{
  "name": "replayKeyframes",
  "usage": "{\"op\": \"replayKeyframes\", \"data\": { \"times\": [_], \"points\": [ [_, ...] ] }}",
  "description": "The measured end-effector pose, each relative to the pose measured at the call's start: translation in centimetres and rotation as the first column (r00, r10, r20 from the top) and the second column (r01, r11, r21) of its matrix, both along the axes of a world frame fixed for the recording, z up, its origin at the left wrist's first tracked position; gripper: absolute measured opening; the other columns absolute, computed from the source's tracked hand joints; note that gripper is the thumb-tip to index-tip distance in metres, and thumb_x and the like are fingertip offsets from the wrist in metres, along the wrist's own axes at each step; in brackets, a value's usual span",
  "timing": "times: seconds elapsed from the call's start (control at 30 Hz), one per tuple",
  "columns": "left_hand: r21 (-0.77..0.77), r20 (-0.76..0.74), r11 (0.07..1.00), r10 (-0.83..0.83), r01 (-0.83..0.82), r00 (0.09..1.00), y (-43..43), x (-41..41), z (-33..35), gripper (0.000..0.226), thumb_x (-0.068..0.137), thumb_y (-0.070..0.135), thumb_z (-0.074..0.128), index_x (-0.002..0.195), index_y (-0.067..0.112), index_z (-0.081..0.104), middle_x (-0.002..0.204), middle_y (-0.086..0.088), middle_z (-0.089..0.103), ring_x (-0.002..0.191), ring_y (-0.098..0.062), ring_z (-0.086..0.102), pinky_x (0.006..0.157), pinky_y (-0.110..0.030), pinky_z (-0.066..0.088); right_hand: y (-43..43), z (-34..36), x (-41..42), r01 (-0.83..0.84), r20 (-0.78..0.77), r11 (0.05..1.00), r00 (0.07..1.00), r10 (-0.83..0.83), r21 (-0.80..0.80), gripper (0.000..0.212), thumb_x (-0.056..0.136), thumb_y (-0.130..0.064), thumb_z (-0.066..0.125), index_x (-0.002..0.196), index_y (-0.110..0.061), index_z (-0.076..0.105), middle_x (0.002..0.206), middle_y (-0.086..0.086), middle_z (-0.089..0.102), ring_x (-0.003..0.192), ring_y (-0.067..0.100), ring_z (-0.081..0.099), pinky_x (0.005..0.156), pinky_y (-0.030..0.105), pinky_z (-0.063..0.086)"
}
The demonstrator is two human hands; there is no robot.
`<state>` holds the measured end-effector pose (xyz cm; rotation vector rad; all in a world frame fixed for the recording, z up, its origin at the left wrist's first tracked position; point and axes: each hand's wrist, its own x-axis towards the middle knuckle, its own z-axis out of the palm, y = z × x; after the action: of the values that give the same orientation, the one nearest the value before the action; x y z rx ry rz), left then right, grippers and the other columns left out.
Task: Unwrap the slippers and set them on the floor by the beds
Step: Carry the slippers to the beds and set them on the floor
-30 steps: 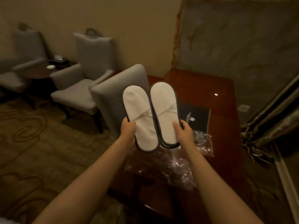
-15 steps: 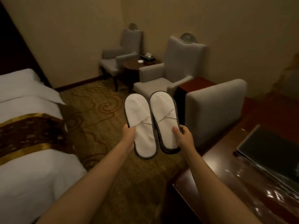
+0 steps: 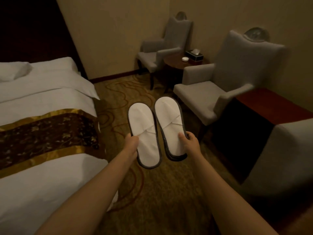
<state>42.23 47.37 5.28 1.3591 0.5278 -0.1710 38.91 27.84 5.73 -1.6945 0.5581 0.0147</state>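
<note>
Both hands (image 3: 131,144) around slippers (image 3: 144,133)

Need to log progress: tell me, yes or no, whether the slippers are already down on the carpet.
No: both slippers are held up above the carpet, one in the left hand, the other in the right hand.

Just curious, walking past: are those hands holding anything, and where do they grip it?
Yes. The left hand pinches the left slipper at its outer edge; the right hand grips the right slipper at its outer edge, near the heel half.
</note>
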Motion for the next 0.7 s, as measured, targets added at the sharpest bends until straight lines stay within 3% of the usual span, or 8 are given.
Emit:
{"op": "replayKeyframes", "data": {
  "times": [0.27,0.4,0.57,0.7],
  "points": [
    [0.064,-0.081,0.989,0.136,-0.131,0.987,3.3,10.6,-4.9,0.043,0.091,-0.004,0.040,0.132,0.004,0.049,0.129,-0.019,0.057,0.113,-0.038,0.054,0.096,-0.046,0.048,1.9,-4.6,12.8,-0.140,-0.144,0.989,0.981,0.133,-0.039,0.043,0.094,-0.035,0.050,0.129,-0.010,0.048,0.123,0.009,0.055,0.103,0.024,0.056,0.072,0.031,0.043],
    [0.070,-0.136,0.980,0.196,-0.188,0.971,4.9,17.2,-7.5,0.041,0.092,-0.001,0.040,0.132,0.005,0.049,0.129,-0.018,0.056,0.109,-0.035,0.055,0.094,-0.044,0.047,2.9,-6.9,21.3,-0.253,-0.155,0.964,0.959,0.239,-0.080,0.036,0.093,-0.034,0.052,0.118,-0.009,0.052,0.110,0.008,0.057,0.089,0.019,0.053,0.065,0.028,0.042],
    [0.017,-0.218,0.961,0.273,-0.276,0.937,7.5,23.1,-9.7,0.038,0.092,0.000,0.043,0.128,0.007,0.053,0.119,-0.013,0.060,0.090,-0.029,0.059,0.083,-0.040,0.049,5.4,-8.6,30.6,-0.385,-0.185,0.919,0.912,0.366,-0.082,0.036,0.091,-0.034,0.054,0.116,-0.008,0.054,0.109,0.008,0.058,0.090,0.019,0.053,0.072,0.033,0.041],
    [-0.005,-0.273,0.933,0.346,-0.361,0.898,10.1,27.4,-11.5,0.037,0.092,0.001,0.044,0.127,0.007,0.054,0.119,-0.016,0.061,0.097,-0.031,0.059,0.085,-0.042,0.051,8.4,-10.0,36.8,-0.477,-0.201,0.877,0.865,0.459,-0.052,0.037,0.091,-0.033,0.054,0.117,-0.006,0.054,0.112,0.012,0.060,0.091,0.021,0.054,0.068,0.030,0.042]
  ]
}}
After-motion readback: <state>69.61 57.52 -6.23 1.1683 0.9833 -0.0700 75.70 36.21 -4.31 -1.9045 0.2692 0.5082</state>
